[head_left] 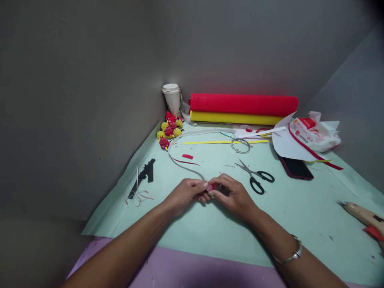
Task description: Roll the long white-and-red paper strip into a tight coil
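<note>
A small red coil of paper strip (211,187) is pinched between my two hands at the middle of the table. My left hand (189,193) is closed on its left side, thumb and fingers pressed together. On the right side, my right hand (230,193) grips it between thumb and fingers. A long thin strip (192,163), pale with a red stretch, loops away from the coil towards the back left. Just right of my right hand lie black-handled scissors (255,175), blades apart. My fingers partly hide the coil.
Red and yellow figures (169,132) cluster near a white cup (172,98). Behind lie a red roll (244,104) and a yellow roll (237,117). A phone (297,168) and glue gun (361,214) are rightward; black pieces (142,178) lie left.
</note>
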